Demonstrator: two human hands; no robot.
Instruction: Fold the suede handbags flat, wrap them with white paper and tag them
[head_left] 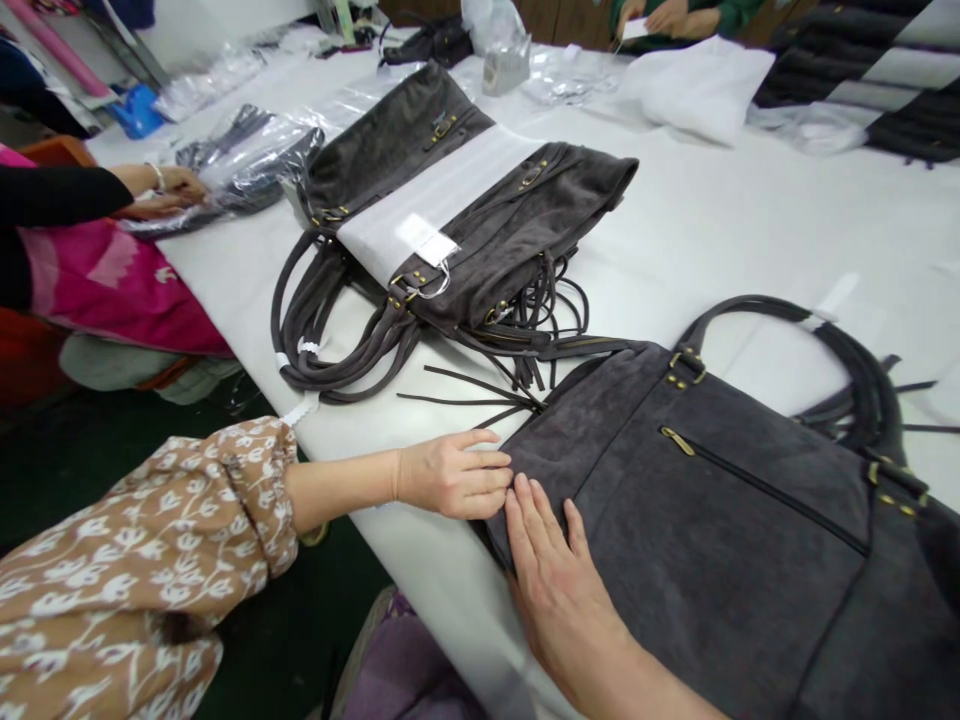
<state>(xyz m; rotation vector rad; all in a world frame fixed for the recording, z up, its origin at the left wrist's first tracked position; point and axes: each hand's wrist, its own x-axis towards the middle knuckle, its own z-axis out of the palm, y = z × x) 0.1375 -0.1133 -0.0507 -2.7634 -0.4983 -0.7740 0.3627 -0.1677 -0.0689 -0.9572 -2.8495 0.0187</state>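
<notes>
A dark grey suede handbag (712, 560) lies flat on the white table, its zip pocket facing up and its handles pointing away from me. My left hand (456, 476) grips the bag's left edge, with the fingers closed over the side. Right beside it, my right hand (559, 585) rests flat on the bag near the same edge, fingers stretched out. A brass zip pull (677, 441) sits at one end of the pocket. Beyond my left hand lies a stack of similar handbags (517, 240), wrapped with a white band and carrying a white tag (427, 240).
On the left, a co-worker's hands (169, 190) handle a plastic-wrapped bag (259, 165). Another person's hands (675, 18) hold a white card at the far side. A pile of dark bags (885, 75) stands back right, near a white plastic sheet (697, 85).
</notes>
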